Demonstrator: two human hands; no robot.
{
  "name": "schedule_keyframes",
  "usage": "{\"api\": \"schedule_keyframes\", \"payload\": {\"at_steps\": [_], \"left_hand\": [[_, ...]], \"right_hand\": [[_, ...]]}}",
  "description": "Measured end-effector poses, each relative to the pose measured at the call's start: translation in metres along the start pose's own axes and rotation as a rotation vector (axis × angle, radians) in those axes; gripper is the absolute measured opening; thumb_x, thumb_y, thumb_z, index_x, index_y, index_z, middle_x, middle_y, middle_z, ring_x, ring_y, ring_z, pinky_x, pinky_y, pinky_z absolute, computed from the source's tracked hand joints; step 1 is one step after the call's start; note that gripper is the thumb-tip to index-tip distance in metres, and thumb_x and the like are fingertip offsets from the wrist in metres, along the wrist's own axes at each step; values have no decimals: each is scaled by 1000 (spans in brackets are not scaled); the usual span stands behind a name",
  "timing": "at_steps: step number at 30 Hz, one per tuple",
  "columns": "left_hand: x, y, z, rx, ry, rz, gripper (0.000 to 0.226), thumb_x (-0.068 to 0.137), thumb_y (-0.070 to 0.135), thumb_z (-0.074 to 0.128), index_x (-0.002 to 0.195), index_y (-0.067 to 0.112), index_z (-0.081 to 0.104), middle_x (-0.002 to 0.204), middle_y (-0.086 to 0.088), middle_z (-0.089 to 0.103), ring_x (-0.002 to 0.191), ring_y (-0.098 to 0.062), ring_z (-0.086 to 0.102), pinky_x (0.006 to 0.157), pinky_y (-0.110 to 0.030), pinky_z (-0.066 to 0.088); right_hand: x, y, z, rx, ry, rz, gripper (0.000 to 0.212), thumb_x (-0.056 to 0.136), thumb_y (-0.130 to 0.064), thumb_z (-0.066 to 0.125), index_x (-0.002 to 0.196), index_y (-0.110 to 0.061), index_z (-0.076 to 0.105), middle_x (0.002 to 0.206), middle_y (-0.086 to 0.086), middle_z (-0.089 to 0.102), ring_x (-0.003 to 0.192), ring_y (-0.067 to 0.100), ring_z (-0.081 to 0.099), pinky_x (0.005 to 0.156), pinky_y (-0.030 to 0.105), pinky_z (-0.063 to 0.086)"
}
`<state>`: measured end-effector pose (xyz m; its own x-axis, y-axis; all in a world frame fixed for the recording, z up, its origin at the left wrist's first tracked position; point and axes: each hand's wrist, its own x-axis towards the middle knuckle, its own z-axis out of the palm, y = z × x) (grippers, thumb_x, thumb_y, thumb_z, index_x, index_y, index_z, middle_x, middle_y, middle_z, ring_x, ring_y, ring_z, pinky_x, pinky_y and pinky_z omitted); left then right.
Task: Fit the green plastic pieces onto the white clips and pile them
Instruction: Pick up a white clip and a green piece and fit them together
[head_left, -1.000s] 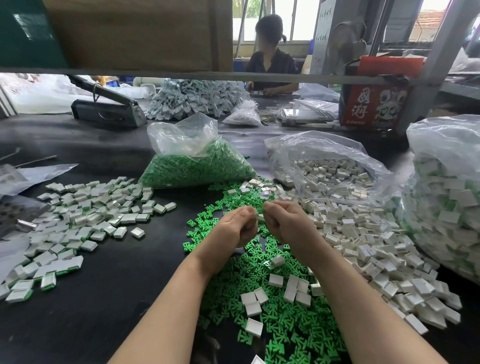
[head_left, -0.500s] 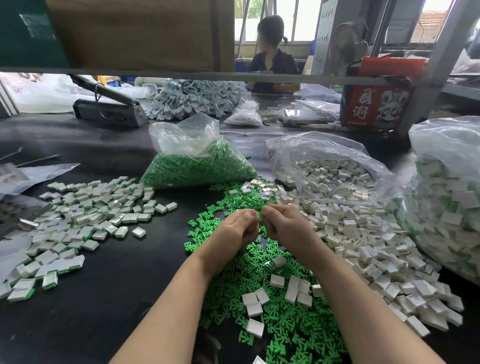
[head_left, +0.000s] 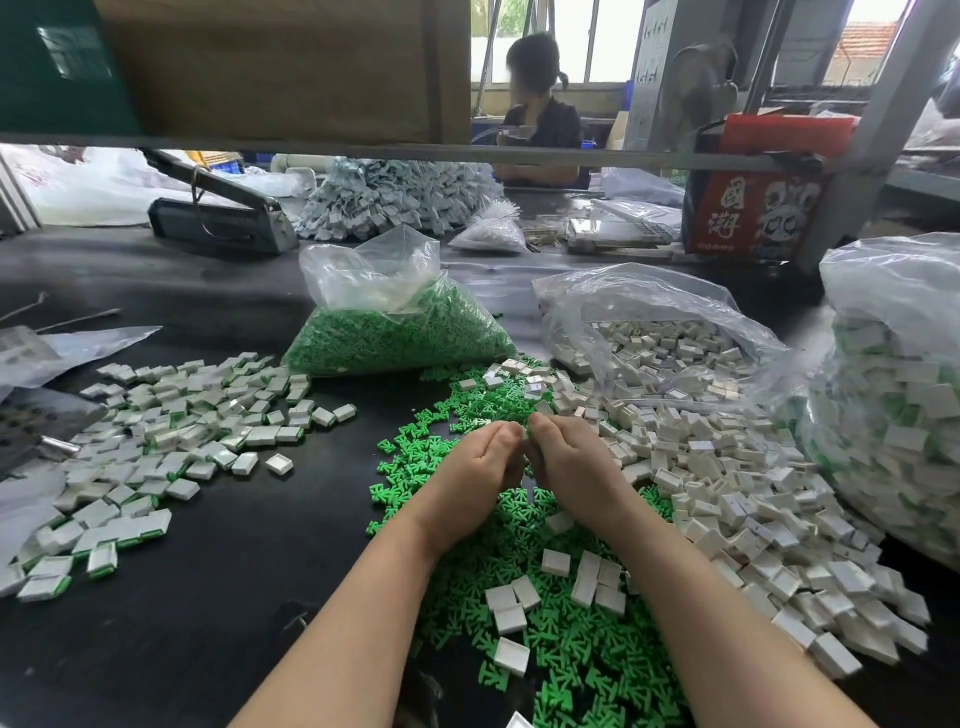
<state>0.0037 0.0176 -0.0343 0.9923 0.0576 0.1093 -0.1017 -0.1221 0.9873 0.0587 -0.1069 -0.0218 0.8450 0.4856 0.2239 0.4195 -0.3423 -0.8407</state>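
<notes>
Both hands are held together above the desk (head_left: 218, 649), over the loose green pieces (head_left: 571, 670). The left hand (head_left: 480, 470) and right hand (head_left: 563, 460) are curled, fingertips meeting at centre; a small sliver of green is glimpsed betw. them, but what exactly is pinched cannot be told, as the fingers hide it.

The green pieces are spread on the dark desk under & in front of the forearms, w/ a few white clips (head_left: 511, 603) lying on top of them. A larger heap of white clips (head_left: 727, 499) is spilled to the right, out of an open clear bag (head_left: 649, 312). A second bag (head_left: 395, 322), filled w/ green pieces, is stood behind the hands. At far right a big bag (head_left: 904, 395) of white-and-green parts is seen.

To the left, well apart from the hands, a pile of fitted clips (head_left: 171, 431) is laid out, white w/ green edges showing.

A heat sealer (head_left: 223, 218), a red carton (head_left: 753, 208) and another person (head_left: 540, 130) are seen at the back.
</notes>
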Motion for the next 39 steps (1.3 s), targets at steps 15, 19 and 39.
{"api": "schedule_keyframes", "payload": {"at_steps": [15,19,39], "left_hand": [[2,-3,1,176,62,70,31,107,23,33,82,16,49,67,7,41,57,-6,36,59,-27,34],[0,-1,1,162,60,63,29,107,23,34,87,15,53,70,7,45,63,-6,42,63,-24,39],[2,0,8,178,140,87,33,107,17,34,88,1,56,75,-11,52,69,-23,46,68,-39,45]], "right_hand": [[-1,-3,-3,-120,23,-33,35,103,-22,40,70,-14,49,63,-1,49,59,17,43,62,44,39],[-2,-2,-5,-128,-1,-23,34,101,-17,39,67,-16,46,65,2,49,61,19,43,64,47,41],[0,-1,3,-328,101,-51,39,102,-29,33,65,-25,43,66,-2,54,63,18,50,58,33,34]]}}
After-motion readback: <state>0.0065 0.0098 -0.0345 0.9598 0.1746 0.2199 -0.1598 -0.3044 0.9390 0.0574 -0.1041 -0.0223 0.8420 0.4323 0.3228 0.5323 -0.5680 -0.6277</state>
